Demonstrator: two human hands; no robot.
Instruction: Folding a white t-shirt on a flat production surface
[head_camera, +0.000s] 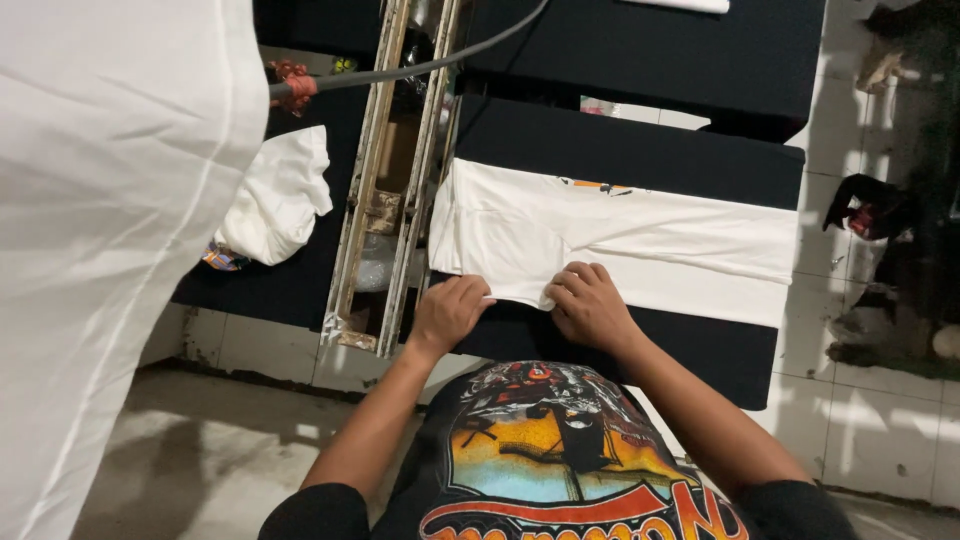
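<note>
At the far left, a large white cloth (110, 220) hangs close to the camera and covers much of the view. Just to the right of it, a crumpled white garment (278, 195) lies on a dark surface, and a grey cable (420, 65) passes above a narrow metal frame (385, 190) that stands between the two dark surfaces.

The left hand (447, 312) is closed on the near edge of the white T-shirt (620, 240), with the fingers curled over the hem near the left corner. The right hand (588, 303) is just beside it, also closed on the same edge, so the two hands are near each other but not touching. The T-shirt lies flat across the black counter (740, 170), folded into a long band, and a small orange print shows at its far edge.

I judge that the step in hand is a fold or a smoothing of the near edge. The next move seems to call for both hands to carry the hem evenly, so that the cloth stays straight and no wrinkle is pressed in.

At the right, the white tiled floor (880, 420) shows, with some dark items on it that I cannot identify.
</note>
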